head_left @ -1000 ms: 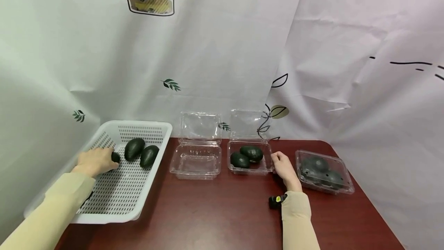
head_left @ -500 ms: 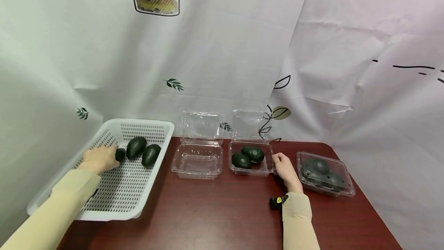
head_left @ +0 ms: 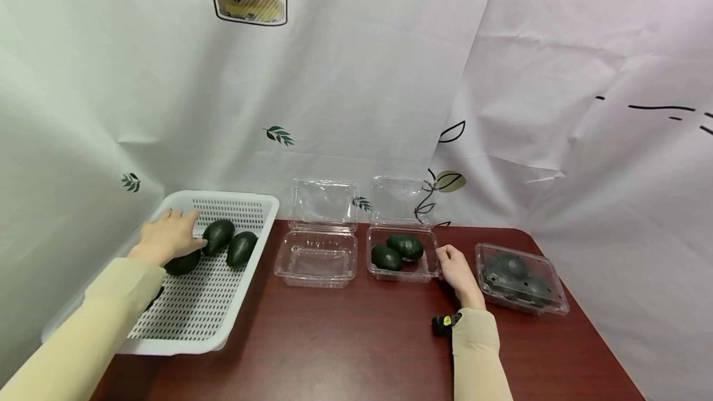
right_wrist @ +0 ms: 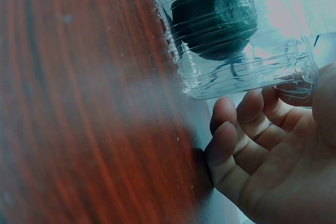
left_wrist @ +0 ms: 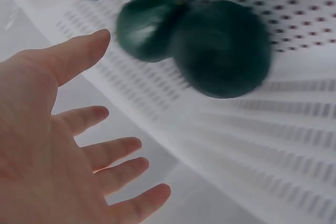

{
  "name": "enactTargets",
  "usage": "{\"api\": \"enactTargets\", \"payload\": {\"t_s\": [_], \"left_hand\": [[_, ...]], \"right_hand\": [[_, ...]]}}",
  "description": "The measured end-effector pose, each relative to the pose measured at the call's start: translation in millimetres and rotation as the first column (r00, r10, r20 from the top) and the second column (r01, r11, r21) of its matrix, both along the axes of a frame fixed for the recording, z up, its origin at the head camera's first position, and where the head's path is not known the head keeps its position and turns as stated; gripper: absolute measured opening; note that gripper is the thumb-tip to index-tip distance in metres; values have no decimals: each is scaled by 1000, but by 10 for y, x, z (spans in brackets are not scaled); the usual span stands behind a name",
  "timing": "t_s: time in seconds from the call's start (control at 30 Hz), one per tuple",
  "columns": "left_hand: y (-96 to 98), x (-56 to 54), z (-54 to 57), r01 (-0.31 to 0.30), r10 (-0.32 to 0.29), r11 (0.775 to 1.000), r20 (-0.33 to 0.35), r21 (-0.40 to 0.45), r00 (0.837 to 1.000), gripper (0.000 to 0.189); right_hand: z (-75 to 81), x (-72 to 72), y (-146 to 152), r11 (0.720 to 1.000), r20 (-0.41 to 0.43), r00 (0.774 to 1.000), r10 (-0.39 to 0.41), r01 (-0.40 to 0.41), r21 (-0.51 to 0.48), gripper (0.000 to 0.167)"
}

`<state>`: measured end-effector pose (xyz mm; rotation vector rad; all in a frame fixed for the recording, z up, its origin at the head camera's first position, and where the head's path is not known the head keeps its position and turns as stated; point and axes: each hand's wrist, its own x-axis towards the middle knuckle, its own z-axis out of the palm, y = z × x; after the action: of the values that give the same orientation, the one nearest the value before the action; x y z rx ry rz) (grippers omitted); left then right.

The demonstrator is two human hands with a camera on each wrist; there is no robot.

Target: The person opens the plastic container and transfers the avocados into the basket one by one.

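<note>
My left hand (head_left: 169, 237) is over the white perforated basket (head_left: 228, 320), fingers spread and holding nothing. Beneath it lies a dark green avocado (head_left: 184, 263); two more avocados, one upright-leaning (head_left: 218, 237) and one nearer the wall (head_left: 242, 249), sit to its right. The left wrist view has the bare palm (left_wrist: 42, 156) beside the avocados (left_wrist: 223, 51). My right hand (head_left: 459, 271) pinches the right rim of an open clear plastic clamshell container (head_left: 412, 275) between thumb and fingers (right_wrist: 252, 106). Inside that container are two avocados (head_left: 405, 247).
Left of the held container stands another open clamshell (head_left: 314, 262), with nothing in it. At the right, a closed clamshell (head_left: 523, 277) holds avocados. All stand on a reddish-brown table (head_left: 345, 351), with a printed white cloth (head_left: 356, 79) hanging behind.
My left hand has let go of the avocado at the basket's left, lifted slightly and spread its fingers. The right hand stays on the container rim.
</note>
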<state>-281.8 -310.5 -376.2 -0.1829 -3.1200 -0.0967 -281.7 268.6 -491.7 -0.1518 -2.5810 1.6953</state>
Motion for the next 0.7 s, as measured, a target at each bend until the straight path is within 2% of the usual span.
{"api": "enactTargets", "payload": {"t_s": [0.17, 0.3, 0.47, 0.7], "left_hand": [[166, -20, 162, 20, -19, 999, -30, 38, 999, 81], [376, -41, 254, 44, -42, 998, -37, 42, 998, 83], [670, -75, 268, 85, -84, 996, -46, 34, 995, 85], [1091, -87, 294, 159, -155, 987, -106, 30, 982, 73]], "right_hand": [[-2, 0, 7, 1000, 1, 1000, 7, -7, 11, 28], [12, -3, 17, 1000, -4, 1000, 4, -4, 17, 29], [11, 0, 17, 1000, 5, 1000, 1, -1, 1, 28], [-5, 3, 4, 1000, -4, 1000, 5, -5, -10, 27]]}}
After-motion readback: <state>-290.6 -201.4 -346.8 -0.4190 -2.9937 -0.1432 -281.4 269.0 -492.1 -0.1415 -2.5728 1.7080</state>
